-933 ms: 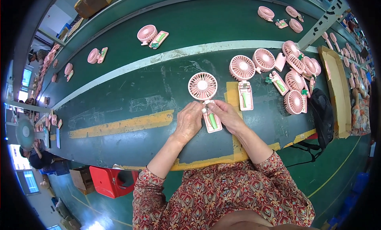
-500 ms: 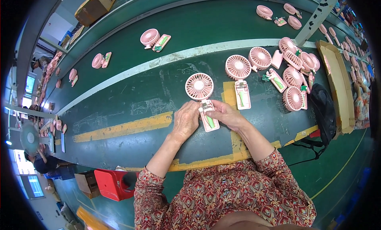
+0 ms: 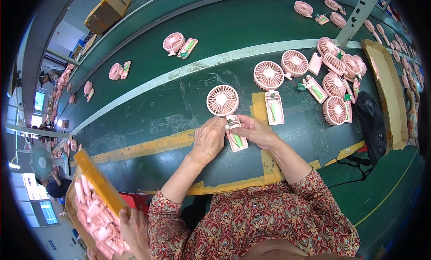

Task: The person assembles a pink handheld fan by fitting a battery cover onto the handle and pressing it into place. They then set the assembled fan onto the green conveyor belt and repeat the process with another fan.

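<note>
A pink handheld fan (image 3: 223, 100) lies in front of me, its round grille pointing away and its handle opened up. Inside the handle show a small circuit board and a green cell (image 3: 237, 140). My left hand (image 3: 209, 137) is closed at the handle's left side by the neck, fingertips pinched together and partly hidden. From the other side my right hand (image 3: 257, 131) grips the handle, its thumb over the board. Just to the right rests another fan (image 3: 269, 76) with an opened handle (image 3: 274, 108), touched by neither hand.
Several pink fans (image 3: 334, 85) are heaped at the right, near a black bag (image 3: 369, 121) and a cardboard tray (image 3: 385, 96). At lower left, another person's hand (image 3: 134, 228) holds a carton (image 3: 101, 179) of pink parts beside a red stool (image 3: 137, 200). More fans (image 3: 173, 43) lie beyond the white strip.
A carton of pink parts, held by another person, has come in at the lower left, partly covering the red stool. My hands keep hold of the fan, nearly unmoved; the view has shifted slightly.
</note>
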A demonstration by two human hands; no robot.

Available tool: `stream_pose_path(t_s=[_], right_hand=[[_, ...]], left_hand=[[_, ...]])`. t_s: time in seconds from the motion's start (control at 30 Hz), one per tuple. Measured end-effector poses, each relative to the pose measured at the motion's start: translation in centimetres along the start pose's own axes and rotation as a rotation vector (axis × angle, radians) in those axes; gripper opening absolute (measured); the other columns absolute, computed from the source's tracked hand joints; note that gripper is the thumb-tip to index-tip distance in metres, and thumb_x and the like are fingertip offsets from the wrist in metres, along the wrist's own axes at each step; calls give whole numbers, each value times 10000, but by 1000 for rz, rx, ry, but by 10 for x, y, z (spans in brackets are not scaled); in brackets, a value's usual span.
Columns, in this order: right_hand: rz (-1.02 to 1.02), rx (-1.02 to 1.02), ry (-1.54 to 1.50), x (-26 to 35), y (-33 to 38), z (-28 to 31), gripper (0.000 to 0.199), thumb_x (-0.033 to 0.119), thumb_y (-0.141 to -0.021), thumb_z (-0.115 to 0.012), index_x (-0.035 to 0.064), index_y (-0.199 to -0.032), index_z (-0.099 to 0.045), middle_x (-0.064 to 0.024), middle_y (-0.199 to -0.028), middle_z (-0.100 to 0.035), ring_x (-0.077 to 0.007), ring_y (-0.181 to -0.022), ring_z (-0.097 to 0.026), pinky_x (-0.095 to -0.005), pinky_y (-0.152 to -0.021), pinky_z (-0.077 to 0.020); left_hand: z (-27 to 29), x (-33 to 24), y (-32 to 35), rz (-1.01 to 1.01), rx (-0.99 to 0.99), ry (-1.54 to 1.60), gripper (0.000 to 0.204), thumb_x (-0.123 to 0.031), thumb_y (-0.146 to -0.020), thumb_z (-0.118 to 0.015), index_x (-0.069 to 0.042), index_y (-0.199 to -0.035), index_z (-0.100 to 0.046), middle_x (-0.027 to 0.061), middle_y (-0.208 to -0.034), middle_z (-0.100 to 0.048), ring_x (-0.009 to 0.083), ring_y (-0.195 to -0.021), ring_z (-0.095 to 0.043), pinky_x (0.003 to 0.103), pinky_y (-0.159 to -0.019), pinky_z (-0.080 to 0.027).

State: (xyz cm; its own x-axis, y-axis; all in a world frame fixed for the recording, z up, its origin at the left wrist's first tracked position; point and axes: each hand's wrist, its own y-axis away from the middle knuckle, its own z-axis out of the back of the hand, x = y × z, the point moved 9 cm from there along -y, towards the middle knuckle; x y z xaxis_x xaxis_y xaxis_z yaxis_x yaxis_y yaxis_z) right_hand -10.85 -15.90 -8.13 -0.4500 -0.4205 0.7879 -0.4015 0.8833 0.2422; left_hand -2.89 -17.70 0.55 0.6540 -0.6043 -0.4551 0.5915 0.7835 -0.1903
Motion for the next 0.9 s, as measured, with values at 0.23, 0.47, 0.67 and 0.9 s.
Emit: stream_pose_path(t_s=[0.23,0.47,0.67,0.9], right_hand=[[-30,-30,-7,-2,0,1,343,53,-874,-584,-3,-1200,-495,-60,-992,-631,-94,-861,-608,-233,-768,-498],[-53,-10,63,-3,0,0,402,35,-879,-572,-15,-1261,-458,-70,-1067,-617,-111,-952,-595,-249,-851,-477],[-52,-20,85,-14,-2,8,394,39,-876,-578,-23,-1245,-455,-76,-1052,-622,-111,-930,-600,-248,-835,-483],[22,-61,80,-9,-1,7,321,43,-863,-565,-13,-1172,-499,-62,-865,-641,-95,-745,-614,-241,-638,-497]], left_hand=[[-3,-6,0,-26,-43,-46,164,23,-707,-578,-26,-855,-525,141,-816,-568,331,-794,-586,427,-660,-484],[-1,-1,2,68,67,-10,134,25,-786,-554,-10,-915,-564,169,-841,-584,368,-788,-588,437,-639,-472],[6,-7,1,169,81,-10,85,-27,-797,-594,-3,-878,-596,171,-858,-626,364,-766,-617,415,-649,-490],[4,-8,-6,156,60,4,101,-20,-775,-631,-2,-872,-612,150,-837,-631,334,-737,-626,384,-644,-496]])
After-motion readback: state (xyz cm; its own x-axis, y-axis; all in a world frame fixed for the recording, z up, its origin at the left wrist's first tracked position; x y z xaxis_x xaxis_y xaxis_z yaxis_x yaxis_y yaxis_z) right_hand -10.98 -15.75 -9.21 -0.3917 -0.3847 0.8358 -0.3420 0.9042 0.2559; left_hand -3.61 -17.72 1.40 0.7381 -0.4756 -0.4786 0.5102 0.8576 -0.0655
